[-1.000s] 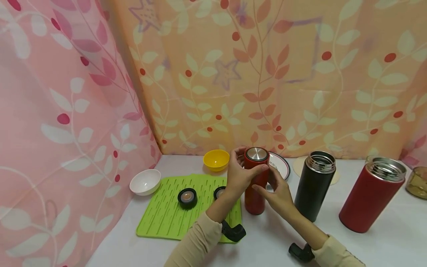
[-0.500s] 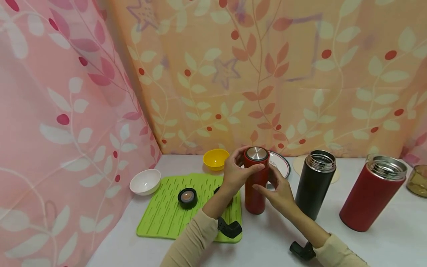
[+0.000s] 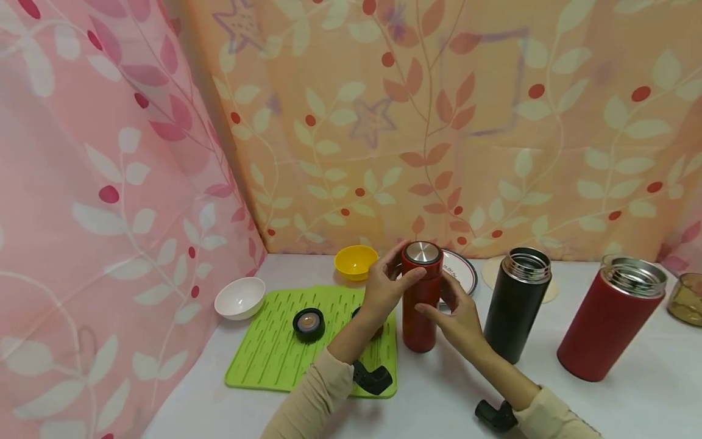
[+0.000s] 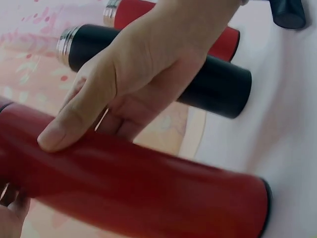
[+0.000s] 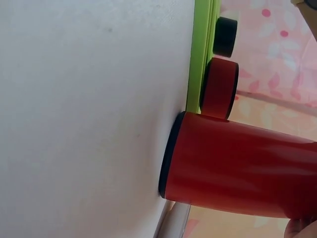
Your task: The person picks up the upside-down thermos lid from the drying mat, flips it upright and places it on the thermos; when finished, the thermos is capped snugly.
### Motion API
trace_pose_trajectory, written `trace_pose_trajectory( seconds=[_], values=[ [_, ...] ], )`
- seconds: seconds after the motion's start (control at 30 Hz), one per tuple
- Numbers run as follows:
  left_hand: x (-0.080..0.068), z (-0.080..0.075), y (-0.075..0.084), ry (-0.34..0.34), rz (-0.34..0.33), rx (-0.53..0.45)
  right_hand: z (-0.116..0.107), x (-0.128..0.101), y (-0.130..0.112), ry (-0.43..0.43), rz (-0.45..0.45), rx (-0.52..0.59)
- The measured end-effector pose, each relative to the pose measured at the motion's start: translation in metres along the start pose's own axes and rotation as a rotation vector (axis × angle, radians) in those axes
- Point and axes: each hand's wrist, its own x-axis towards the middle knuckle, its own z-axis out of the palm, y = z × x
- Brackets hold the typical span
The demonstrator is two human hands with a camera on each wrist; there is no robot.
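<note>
A slim red thermos (image 3: 419, 323) with a silver-topped lid (image 3: 423, 252) stands upright on the white table. My left hand (image 3: 381, 291) grips it up high at the lid, thumb across the front and fingers behind. Lower down, my right hand (image 3: 460, 318) holds the body between thumb and fingers. In the left wrist view, the right thumb lies on the red side of the thermos (image 4: 148, 183). The right wrist view shows the thermos base (image 5: 171, 156) at the table surface.
To the right stand a lidless black thermos (image 3: 518, 311) and a wider lidless red one (image 3: 609, 329). A green mat (image 3: 263, 360) on the left bears a black lid (image 3: 308, 325) and a red lid (image 5: 219, 89). White (image 3: 239, 299) and yellow bowls (image 3: 356, 263) and a plate (image 3: 463, 274) lie farther back.
My left hand has turned slightly round the lid, its thumb and wrist shifting left. The right hand and the thermos have stayed in place.
</note>
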Motion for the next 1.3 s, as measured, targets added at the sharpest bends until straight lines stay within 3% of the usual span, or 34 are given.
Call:
trace_pose_trajectory(
  seconds=[0.13, 0.27, 0.4, 0.5, 0.6, 0.77, 0.93, 1.13, 1.3],
  values=[
    [-0.003, -0.017, -0.011, -0.029, 0.016, 0.004, 0.000, 0.000, 0.000, -0.014, -0.001, 0.014],
    [-0.011, -0.043, -0.022, 0.029, 0.038, 0.058, 0.000, 0.000, 0.001, -0.022, -0.014, 0.023],
    [-0.027, -0.074, -0.027, 0.075, 0.067, 0.166, 0.000, -0.001, 0.001, -0.024, -0.026, 0.023],
    [-0.042, -0.098, -0.030, 0.095, 0.050, 0.275, 0.000, -0.001, 0.000, -0.027, -0.031, 0.026],
    [-0.059, -0.122, -0.035, 0.133, -0.017, 0.397, 0.001, -0.001, -0.001, -0.033, -0.038, 0.037],
    [-0.080, -0.153, -0.050, 0.230, -0.236, 0.572, 0.001, -0.001, -0.002, -0.037, -0.012, 0.031],
    [-0.086, -0.166, -0.064, 0.228, -0.394, 0.634, 0.000, -0.001, -0.001, -0.045, 0.008, 0.033],
    [-0.089, -0.167, -0.073, 0.216, -0.429, 0.648, 0.000, -0.003, -0.002, -0.053, 0.007, 0.031],
    [-0.090, -0.168, -0.075, 0.237, -0.469, 0.729, -0.002, -0.002, -0.003, -0.054, 0.002, 0.033]
  ],
)
